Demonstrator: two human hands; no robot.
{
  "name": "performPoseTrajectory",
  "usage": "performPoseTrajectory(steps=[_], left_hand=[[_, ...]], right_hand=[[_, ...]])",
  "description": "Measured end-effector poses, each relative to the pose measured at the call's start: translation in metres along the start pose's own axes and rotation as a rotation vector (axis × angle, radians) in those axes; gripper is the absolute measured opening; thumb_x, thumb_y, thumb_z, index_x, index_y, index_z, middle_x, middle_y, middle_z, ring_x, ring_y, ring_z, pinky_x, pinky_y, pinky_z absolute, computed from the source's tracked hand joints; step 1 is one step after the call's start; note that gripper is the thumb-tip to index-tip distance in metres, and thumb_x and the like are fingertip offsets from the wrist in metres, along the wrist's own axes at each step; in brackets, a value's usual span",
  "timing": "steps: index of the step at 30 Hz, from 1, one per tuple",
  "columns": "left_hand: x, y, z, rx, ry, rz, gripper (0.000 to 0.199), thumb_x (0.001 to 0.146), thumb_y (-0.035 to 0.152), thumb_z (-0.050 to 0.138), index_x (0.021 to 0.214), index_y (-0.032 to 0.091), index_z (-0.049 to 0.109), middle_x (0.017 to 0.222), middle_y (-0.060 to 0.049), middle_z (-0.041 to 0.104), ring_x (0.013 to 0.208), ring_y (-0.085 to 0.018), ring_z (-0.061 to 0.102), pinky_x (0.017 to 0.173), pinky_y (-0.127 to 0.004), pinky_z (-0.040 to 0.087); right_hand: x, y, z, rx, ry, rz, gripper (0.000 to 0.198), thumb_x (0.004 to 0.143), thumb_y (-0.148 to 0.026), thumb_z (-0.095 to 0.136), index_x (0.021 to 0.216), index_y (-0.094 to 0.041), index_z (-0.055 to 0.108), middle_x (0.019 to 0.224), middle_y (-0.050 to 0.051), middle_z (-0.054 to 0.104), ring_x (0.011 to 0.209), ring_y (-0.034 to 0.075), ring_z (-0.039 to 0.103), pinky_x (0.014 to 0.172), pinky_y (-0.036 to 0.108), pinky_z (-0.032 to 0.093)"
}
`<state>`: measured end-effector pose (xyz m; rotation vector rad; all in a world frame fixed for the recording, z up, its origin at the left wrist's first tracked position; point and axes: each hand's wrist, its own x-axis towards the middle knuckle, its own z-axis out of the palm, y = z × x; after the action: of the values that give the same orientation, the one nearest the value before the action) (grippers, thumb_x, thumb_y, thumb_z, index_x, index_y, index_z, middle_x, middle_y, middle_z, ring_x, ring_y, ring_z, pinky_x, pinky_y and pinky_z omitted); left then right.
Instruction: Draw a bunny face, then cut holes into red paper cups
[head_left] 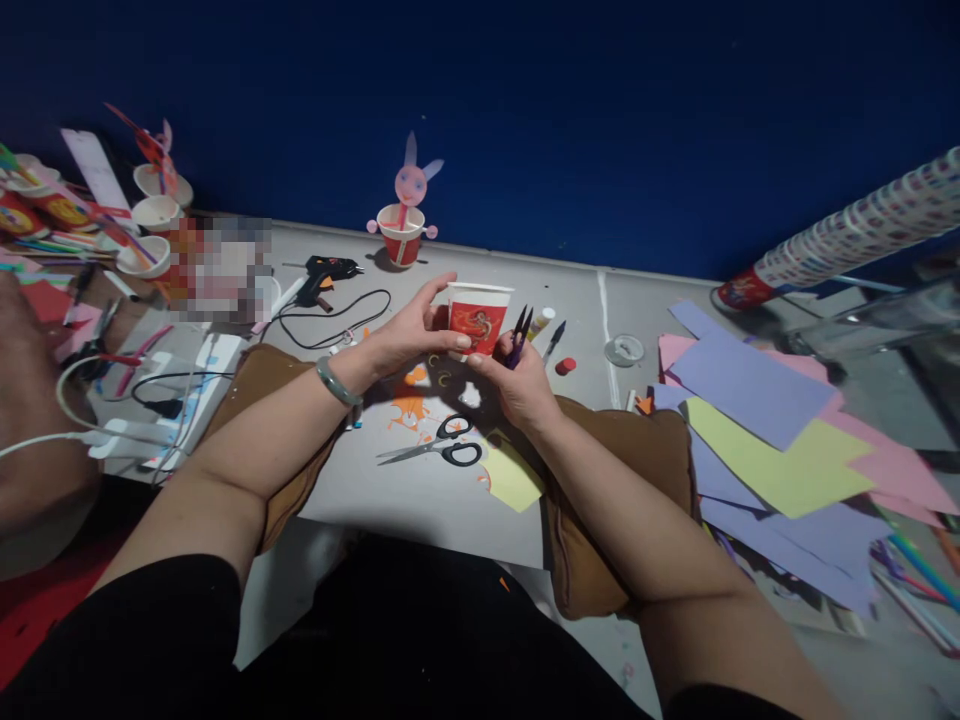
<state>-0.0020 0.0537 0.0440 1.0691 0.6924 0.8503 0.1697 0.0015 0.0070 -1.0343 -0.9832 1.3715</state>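
Note:
A red and white paper cup (478,318) with a gold printed figure is held upright above the table. My left hand (417,330) is closed round its left side, thumb across the front. My right hand (525,385) grips a small purple-handled tool with two dark points (518,335); its exact kind is unclear. The right thumb also rests at the cup's lower edge. Beneath the hands lie black-handled scissors (442,447), orange paper scraps (411,402) and a piece of yellow paper (514,475).
A cup with a pink rabbit figure (403,235) stands at the back. Left are a glue gun (328,275), power strips (202,400) and a co-worker's arm (37,400). Brown cushions (622,470) lie beneath my forearms. Coloured paper (757,390) and stacked cups (847,225) occupy the right.

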Motion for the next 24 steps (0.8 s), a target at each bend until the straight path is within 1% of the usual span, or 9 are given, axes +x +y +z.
performPoseTrajectory(steps=[2, 3, 5, 8, 10, 13, 16, 21, 24], left_hand=[[0.001, 0.005, -0.003, 0.024, 0.072, 0.083, 0.086, 0.062, 0.030, 0.088, 0.136, 0.029, 0.046, 0.107, -0.005, 0.069, 0.103, -0.020, 0.068, 0.093, -0.032, 0.050], [0.001, 0.008, -0.004, 0.051, 0.112, 0.131, 0.078, 0.063, 0.031, 0.087, 0.133, 0.029, 0.051, 0.111, -0.005, 0.068, 0.109, -0.020, 0.065, 0.096, -0.032, 0.049], [0.000, 0.015, -0.007, 0.146, 0.158, 0.209, 0.060, 0.064, 0.031, 0.085, 0.119, 0.026, 0.063, 0.118, -0.006, 0.066, 0.119, -0.022, 0.060, 0.101, -0.031, 0.045], [-0.002, 0.026, -0.010, 0.366, 0.141, 0.276, 0.039, 0.063, 0.030, 0.086, 0.098, 0.021, 0.072, 0.127, -0.008, 0.063, 0.129, -0.026, 0.053, 0.109, -0.033, 0.039], [-0.003, 0.029, -0.012, 0.485, 0.120, 0.298, 0.032, 0.061, 0.028, 0.086, 0.089, 0.019, 0.073, 0.131, -0.010, 0.061, 0.132, -0.028, 0.051, 0.113, -0.035, 0.035], [-0.004, 0.030, -0.013, 0.570, 0.076, 0.312, 0.022, 0.064, 0.028, 0.083, 0.080, 0.018, 0.071, 0.132, -0.011, 0.061, 0.131, -0.028, 0.051, 0.115, -0.037, 0.031], [-0.004, 0.029, -0.013, 0.562, 0.044, 0.312, 0.015, 0.068, 0.025, 0.081, 0.075, 0.018, 0.069, 0.132, -0.012, 0.061, 0.130, -0.027, 0.052, 0.116, -0.038, 0.030], [-0.004, 0.027, -0.009, 0.430, 0.081, 0.245, 0.015, 0.064, 0.015, 0.082, 0.070, 0.016, 0.068, 0.127, -0.011, 0.064, 0.125, -0.026, 0.057, 0.113, -0.038, 0.034], [-0.004, 0.025, -0.009, 0.402, 0.075, 0.233, 0.014, 0.065, 0.012, 0.080, 0.068, 0.015, 0.067, 0.125, -0.011, 0.065, 0.122, -0.026, 0.058, 0.111, -0.038, 0.036]], right_hand=[[0.000, 0.000, 0.001, -0.018, 0.004, -0.014, 0.060, 0.060, -0.036, 0.088, 0.077, -0.025, 0.032, 0.073, -0.008, 0.049, 0.069, 0.011, 0.053, 0.072, 0.030, 0.050], [-0.001, 0.000, 0.001, -0.032, 0.005, -0.017, 0.060, 0.060, -0.036, 0.088, 0.076, -0.025, 0.032, 0.073, -0.007, 0.049, 0.069, 0.011, 0.053, 0.071, 0.030, 0.049], [-0.001, 0.000, 0.002, -0.053, 0.000, -0.017, 0.060, 0.060, -0.036, 0.088, 0.075, -0.025, 0.031, 0.072, -0.007, 0.048, 0.068, 0.011, 0.051, 0.069, 0.030, 0.048], [-0.002, 0.000, 0.003, -0.068, -0.021, -0.004, 0.060, 0.059, -0.033, 0.089, 0.075, -0.025, 0.032, 0.069, -0.008, 0.045, 0.063, 0.009, 0.046, 0.063, 0.027, 0.044], [-0.003, 0.001, 0.004, -0.089, -0.035, 0.012, 0.061, 0.059, -0.034, 0.090, 0.075, -0.024, 0.032, 0.068, -0.009, 0.042, 0.060, 0.008, 0.041, 0.060, 0.026, 0.040], [-0.004, 0.001, 0.006, -0.108, -0.056, 0.023, 0.060, 0.060, -0.036, 0.090, 0.075, -0.024, 0.033, 0.067, -0.009, 0.039, 0.059, 0.008, 0.038, 0.057, 0.025, 0.037], [-0.005, 0.000, 0.007, -0.110, -0.064, 0.020, 0.058, 0.061, -0.038, 0.089, 0.076, -0.024, 0.034, 0.068, -0.009, 0.039, 0.060, 0.008, 0.039, 0.057, 0.025, 0.039], [-0.006, 0.001, 0.008, -0.169, -0.056, 0.013, 0.057, 0.061, -0.039, 0.088, 0.078, -0.024, 0.036, 0.069, -0.008, 0.041, 0.062, 0.009, 0.040, 0.058, 0.025, 0.040], [-0.007, 0.002, 0.009, -0.188, -0.054, 0.017, 0.058, 0.061, -0.040, 0.088, 0.079, -0.025, 0.036, 0.072, -0.007, 0.044, 0.063, 0.010, 0.041, 0.058, 0.026, 0.041]])
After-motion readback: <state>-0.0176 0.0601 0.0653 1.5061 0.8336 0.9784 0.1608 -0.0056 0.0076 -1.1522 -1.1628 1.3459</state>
